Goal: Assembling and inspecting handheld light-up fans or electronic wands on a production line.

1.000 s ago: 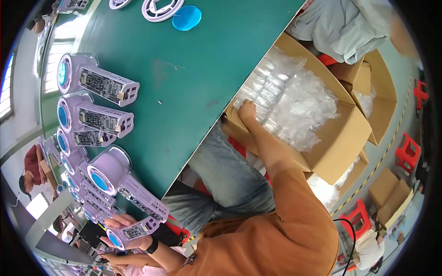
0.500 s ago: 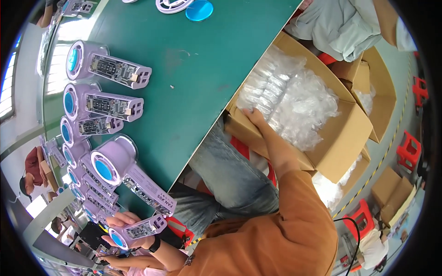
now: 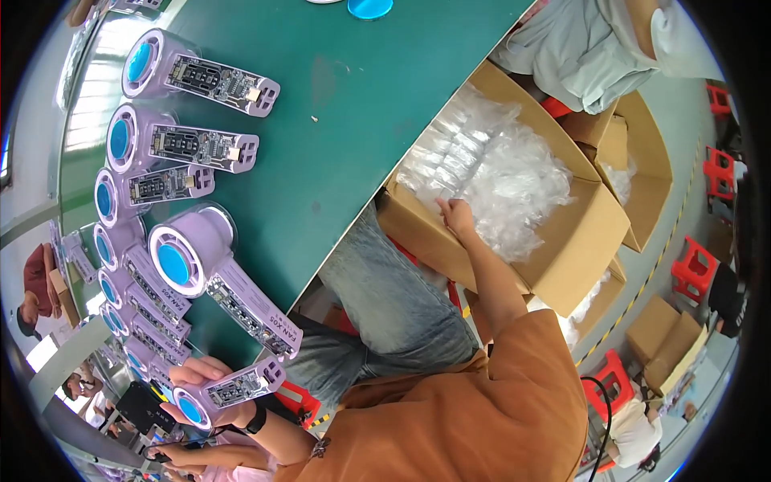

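Two hands are at work, well apart. The left hand (image 3: 201, 386), at the lower left of the frame, has its grip closed around a lilac handheld fan body (image 3: 221, 392) with a blue centre and an exposed circuit board along its handle; the fingers wrap the round head end. The right hand (image 3: 456, 217), right of centre, reaches over the near wall of an open cardboard box (image 3: 578, 241) and rests on a heap of clear plastic bags (image 3: 498, 181). Its fingers are bent down into the heap; whether the grip has closed on a bag I cannot tell.

Several more lilac fan bodies (image 3: 193, 76) lie in a curved row on the green surface (image 3: 361, 104), from upper left down to lower left, boards facing up. A larger assembled fan (image 3: 217, 281) lies just above the held one. A second open box (image 3: 642, 169) stands at the upper right.

Judgement: a single bag is best pinched at its edge and lifted straight, so neighbouring bags do not trail out; the held fan body should be kept level with the board untouched.
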`<state>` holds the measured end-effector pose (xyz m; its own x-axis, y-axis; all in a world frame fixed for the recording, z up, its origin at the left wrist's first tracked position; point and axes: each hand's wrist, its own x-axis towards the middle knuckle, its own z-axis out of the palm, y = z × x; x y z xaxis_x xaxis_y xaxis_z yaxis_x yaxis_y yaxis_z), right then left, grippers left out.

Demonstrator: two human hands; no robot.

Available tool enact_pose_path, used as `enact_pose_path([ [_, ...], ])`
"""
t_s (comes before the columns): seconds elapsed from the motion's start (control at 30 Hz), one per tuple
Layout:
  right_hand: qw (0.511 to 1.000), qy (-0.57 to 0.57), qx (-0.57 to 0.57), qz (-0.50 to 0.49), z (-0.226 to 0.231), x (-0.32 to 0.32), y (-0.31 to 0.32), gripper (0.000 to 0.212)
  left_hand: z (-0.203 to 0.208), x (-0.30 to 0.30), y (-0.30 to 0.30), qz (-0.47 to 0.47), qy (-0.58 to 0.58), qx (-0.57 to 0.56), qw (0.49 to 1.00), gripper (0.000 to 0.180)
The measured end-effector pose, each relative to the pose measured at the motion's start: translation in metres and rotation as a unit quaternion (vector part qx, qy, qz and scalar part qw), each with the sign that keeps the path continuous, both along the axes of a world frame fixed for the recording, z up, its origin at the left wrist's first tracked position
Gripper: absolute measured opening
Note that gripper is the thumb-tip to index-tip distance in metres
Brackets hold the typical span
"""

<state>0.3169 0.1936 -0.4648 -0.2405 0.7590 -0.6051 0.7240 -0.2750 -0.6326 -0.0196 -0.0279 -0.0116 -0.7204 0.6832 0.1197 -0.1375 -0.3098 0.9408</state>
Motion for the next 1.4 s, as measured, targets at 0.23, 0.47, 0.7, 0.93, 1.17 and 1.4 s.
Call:
enact_pose_path([
  [0.23,0.893,0.246,-0.296,-0.235,0.025,0.007,0.010,0.047,-0.002,0.003,0.001,0.041,0.008,-0.001,0.999,0.055],
  [0.47,0.955,0.128,-0.254,-0.086,0.020,0.016,0.033,0.030,0.002,0.005,0.001,0.018,0.000,-0.023,1.000,0.057],
  [0.7,0.770,0.359,-0.424,-0.315,0.038,0.029,0.037,0.028,0.007,0.006,0.000,0.006,0.015,-0.040,0.999,0.058],
  [0.93,0.753,0.420,-0.466,-0.197,0.046,0.041,0.053,0.020,0.001,0.004,-0.002,0.008,-0.011,-0.010,1.000,0.059],
  [1.17,0.584,0.636,-0.192,-0.465,0.089,0.042,0.071,0.023,0.000,0.003,-0.002,0.003,-0.007,-0.009,1.000,0.059],
  [1.4,0.974,0.028,0.142,0.174,-0.047,0.048,0.055,0.049,-0.001,-0.005,-0.001,0.000,-0.016,0.002,1.000,0.059],
])
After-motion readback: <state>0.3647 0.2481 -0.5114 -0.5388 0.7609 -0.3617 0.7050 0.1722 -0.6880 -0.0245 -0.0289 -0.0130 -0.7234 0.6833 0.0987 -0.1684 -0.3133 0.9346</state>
